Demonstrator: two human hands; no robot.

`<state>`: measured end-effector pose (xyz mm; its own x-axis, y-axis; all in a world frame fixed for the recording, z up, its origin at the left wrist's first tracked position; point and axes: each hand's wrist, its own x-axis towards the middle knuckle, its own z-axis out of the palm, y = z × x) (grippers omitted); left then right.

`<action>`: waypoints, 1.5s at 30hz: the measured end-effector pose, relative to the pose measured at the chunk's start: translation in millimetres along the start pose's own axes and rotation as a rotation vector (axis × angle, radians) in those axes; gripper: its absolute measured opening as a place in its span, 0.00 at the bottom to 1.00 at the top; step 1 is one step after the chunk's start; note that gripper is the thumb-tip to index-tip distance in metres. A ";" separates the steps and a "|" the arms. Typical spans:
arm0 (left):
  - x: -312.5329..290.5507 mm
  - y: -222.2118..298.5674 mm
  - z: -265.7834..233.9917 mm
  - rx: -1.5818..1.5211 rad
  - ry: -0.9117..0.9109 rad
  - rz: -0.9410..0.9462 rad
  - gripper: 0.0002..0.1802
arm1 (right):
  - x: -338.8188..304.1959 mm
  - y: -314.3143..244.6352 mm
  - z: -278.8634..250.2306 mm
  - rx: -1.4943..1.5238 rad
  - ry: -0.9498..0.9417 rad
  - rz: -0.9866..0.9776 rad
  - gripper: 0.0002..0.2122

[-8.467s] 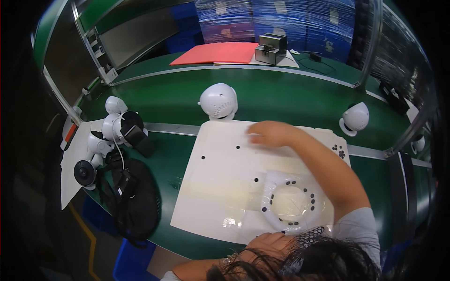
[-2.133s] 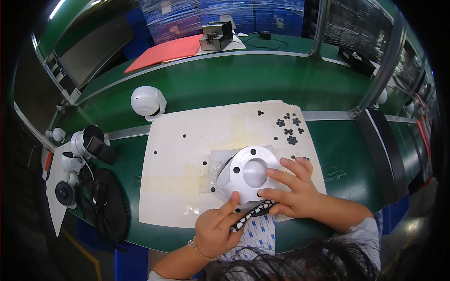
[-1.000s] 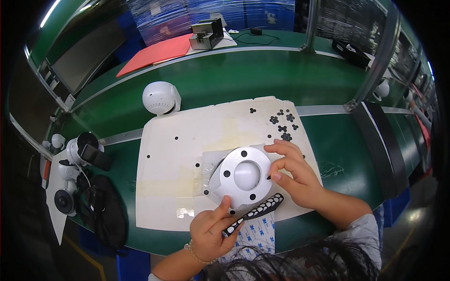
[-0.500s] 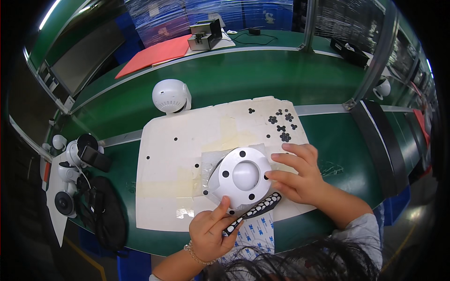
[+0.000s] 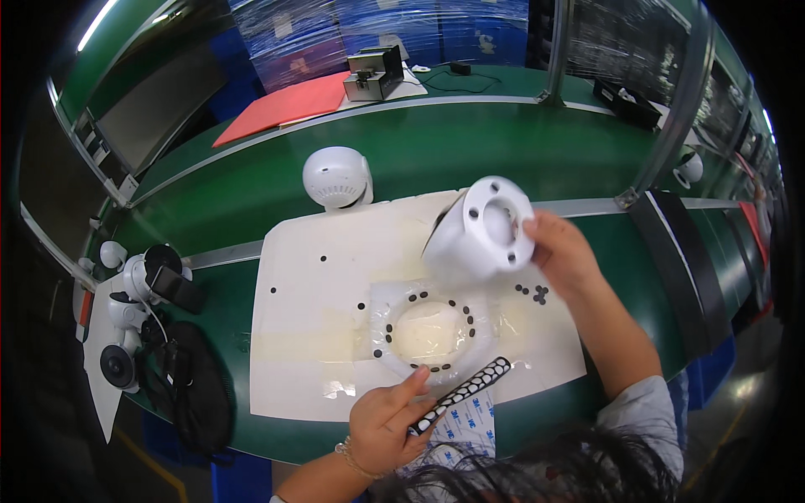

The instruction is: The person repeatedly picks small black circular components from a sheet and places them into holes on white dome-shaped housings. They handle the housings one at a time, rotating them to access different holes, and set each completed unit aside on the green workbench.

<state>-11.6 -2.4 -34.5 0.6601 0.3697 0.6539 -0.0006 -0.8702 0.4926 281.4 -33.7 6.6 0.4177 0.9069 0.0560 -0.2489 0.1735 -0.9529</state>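
Note:
My right hand (image 5: 563,251) grips the edge of a white camera housing (image 5: 496,225), holding it tilted above the far right part of a cream board (image 5: 293,369). Black round pads sit on the housing's flat ring face, around a recessed middle. My left hand (image 5: 390,423) is closed on a slim black strip with white oval spots (image 5: 461,394); its exact kind I cannot tell. Just beyond that hand lies a translucent ring-shaped pad (image 5: 381,314), with small black dots around its opening. A white sheet printed in blue (image 5: 474,419) lies under the strip.
A white dome camera (image 5: 335,178) stands at the board's far edge. Loose black dots (image 5: 539,295) lie at the board's right. Several cameras, a cable and a black pouch (image 5: 197,377) are on the left. A metal box (image 5: 373,75) and red sheet (image 5: 289,96) occupy the back shelf.
The white housing has been lifted off the ring-shaped pad and carried away and to the right by my right hand, uncovering the pad. My left hand still holds the spotted strip.

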 end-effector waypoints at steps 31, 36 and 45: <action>7.9 3.5 -10.9 -0.107 -0.394 -0.090 0.25 | 189.5 69.1 43.8 -1.383 0.119 -0.542 0.18; 13.4 5.4 -14.1 -0.179 -0.334 -0.127 0.21 | 142.2 29.3 42.2 -0.925 0.231 -0.538 0.12; 10.7 9.9 -15.5 -0.244 -0.164 -0.284 0.16 | -26.1 -6.9 63.4 0.041 -0.100 0.183 0.13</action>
<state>-16.1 -2.0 -13.7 0.7708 0.5099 0.3819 0.0338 -0.6313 0.7748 216.8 -34.2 30.6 0.2742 0.9578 -0.0860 -0.3489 0.0158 -0.9370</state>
